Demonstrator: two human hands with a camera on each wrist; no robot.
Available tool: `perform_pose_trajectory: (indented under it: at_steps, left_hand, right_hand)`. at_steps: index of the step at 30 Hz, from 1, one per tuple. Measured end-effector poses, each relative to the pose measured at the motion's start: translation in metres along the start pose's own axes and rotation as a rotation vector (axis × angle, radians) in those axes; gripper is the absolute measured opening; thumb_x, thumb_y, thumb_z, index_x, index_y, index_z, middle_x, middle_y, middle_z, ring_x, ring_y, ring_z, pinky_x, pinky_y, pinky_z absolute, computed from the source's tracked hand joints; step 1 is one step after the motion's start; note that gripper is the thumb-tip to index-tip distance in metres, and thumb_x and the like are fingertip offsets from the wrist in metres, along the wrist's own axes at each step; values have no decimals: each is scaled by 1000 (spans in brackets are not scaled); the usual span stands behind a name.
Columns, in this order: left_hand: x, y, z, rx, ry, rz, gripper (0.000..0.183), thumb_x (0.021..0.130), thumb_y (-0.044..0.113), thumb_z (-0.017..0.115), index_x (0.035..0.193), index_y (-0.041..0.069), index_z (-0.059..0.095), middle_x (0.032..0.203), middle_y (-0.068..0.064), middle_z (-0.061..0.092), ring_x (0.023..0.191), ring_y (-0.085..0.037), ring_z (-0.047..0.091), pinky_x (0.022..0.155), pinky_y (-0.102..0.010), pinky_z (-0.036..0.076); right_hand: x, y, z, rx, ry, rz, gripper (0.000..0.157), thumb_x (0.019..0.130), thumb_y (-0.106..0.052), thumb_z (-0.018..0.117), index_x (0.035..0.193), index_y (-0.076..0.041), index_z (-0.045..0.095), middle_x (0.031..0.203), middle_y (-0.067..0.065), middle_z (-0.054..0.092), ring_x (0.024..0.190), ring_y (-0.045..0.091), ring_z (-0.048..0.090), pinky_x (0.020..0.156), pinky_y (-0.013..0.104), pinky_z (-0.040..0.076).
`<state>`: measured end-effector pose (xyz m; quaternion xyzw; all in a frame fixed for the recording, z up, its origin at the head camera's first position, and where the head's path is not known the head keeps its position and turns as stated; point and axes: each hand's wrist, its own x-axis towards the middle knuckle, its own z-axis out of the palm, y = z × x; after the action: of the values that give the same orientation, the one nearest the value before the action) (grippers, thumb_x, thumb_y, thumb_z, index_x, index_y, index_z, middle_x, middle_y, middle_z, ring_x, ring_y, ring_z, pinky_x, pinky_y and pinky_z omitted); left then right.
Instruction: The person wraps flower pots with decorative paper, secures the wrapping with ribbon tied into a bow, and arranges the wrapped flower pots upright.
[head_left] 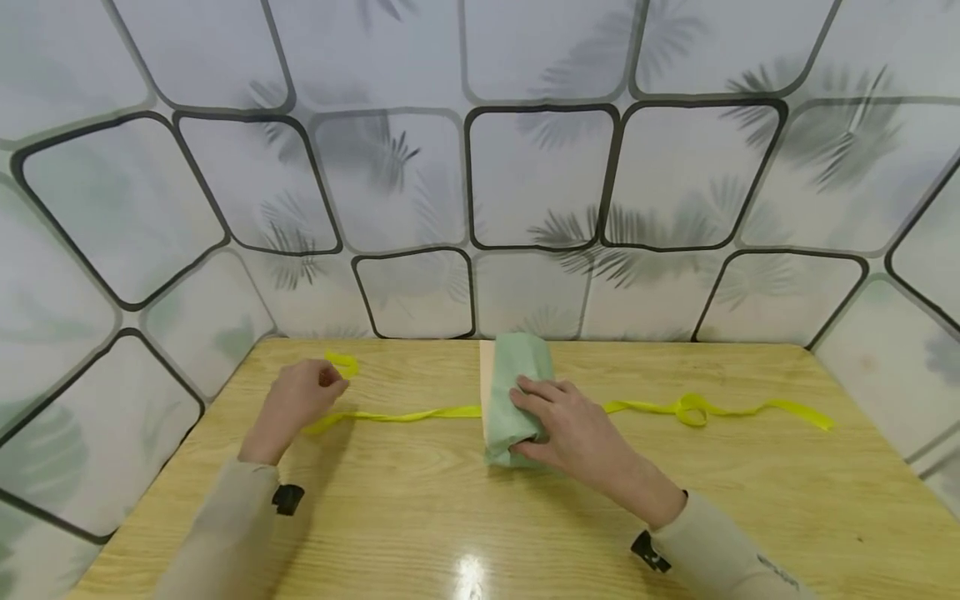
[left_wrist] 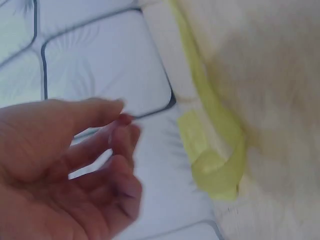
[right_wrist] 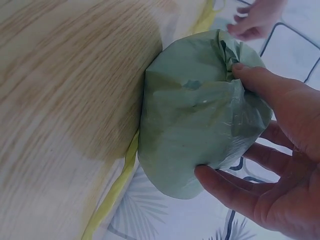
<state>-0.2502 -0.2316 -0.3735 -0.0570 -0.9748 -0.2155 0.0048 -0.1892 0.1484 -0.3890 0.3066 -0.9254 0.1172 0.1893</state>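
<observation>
A package wrapped in pale green paper (head_left: pixel 517 392) stands on the table across a yellow ribbon (head_left: pixel 420 415). My right hand (head_left: pixel 573 429) holds it from the right, thumb at the near end and fingers over the top. In the right wrist view, the thumb presses the gathered folds of the green wrapping (right_wrist: pixel 190 120). To the left, my left hand (head_left: pixel 303 400) hovers above the ribbon's left part, fingers loosely curled and thumb near the index fingertip. The left wrist view shows nothing between those fingers, with the looped ribbon end (left_wrist: pixel 215 170) lying beside them.
A beige strip (head_left: pixel 487 392) shows along the package's left side. Right of it, the ribbon runs on with a small loop (head_left: pixel 692 410). The wooden table (head_left: pixel 405 517) meets a patterned covering (head_left: pixel 540 292) at the back and sides.
</observation>
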Motion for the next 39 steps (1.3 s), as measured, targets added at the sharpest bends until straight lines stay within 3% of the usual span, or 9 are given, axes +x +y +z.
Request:
perform_pose_trajectory:
  at_steps: [3,5,11,15,20,25,28,32,39]
  left_hand:
    - [10,-6,-6,6,110,12,28,102,16,60,113,-8,68,111,-30,70,92,-42,67,80,-54,55]
    - [15,-13,-6,18,93,2,35,102,14,59,125,-11,63,123,-36,64,106,-51,63,88,-60,53]
    - [17,-27,2,133,-230,21,50,104,18,55,145,-9,47,142,-44,45,129,-61,46,102,-69,44]
    - [17,-26,2,189,-312,7,45,104,24,56,137,-6,55,137,-42,48,122,-57,53,94,-65,49]
    - [15,-23,2,231,-261,-76,29,101,30,65,107,1,66,105,-22,69,84,-31,64,68,-45,52]
    - [10,-22,7,195,-147,-157,20,98,19,64,84,4,64,79,-12,63,66,-23,54,59,-38,43]
    - [8,-23,9,153,-65,-163,17,94,14,65,96,-3,65,92,-23,69,72,-31,62,62,-45,49]
    - [9,-22,10,128,-22,-135,40,95,20,68,120,-11,61,117,-34,67,87,-43,67,68,-54,55]
    - [13,-23,16,95,-43,-38,31,94,6,65,119,-13,67,106,-31,72,90,-42,71,69,-47,59]
  right_hand:
    - [1,1,-1,-6,2,3,70,73,-40,92,130,-6,70,137,13,67,116,33,67,97,45,57]
    - [1,1,-1,-12,-3,4,71,73,-41,92,131,-7,70,138,13,67,116,34,67,97,44,57]
    - [0,0,-1,-22,-11,7,71,73,-42,92,131,-7,69,138,12,66,116,33,67,97,44,56]
    - [0,0,-1,-15,-8,11,71,73,-41,92,131,-7,69,138,12,66,116,33,67,97,44,56]
    - [0,0,-1,-19,-5,15,71,72,-41,93,131,-7,70,138,12,66,116,33,67,98,44,56]
    - [0,-1,-1,-17,-12,20,72,72,-41,93,131,-7,69,139,12,66,115,34,67,97,44,57]
    - [1,-1,-1,-16,-14,20,72,72,-41,93,131,-7,69,139,12,66,115,34,67,96,44,57]
    - [1,-1,-1,-16,-8,19,72,71,-41,93,131,-7,70,138,12,66,115,34,67,95,44,58]
    - [1,-1,0,-14,-15,23,72,72,-41,93,131,-7,69,139,12,66,114,34,67,94,44,58]
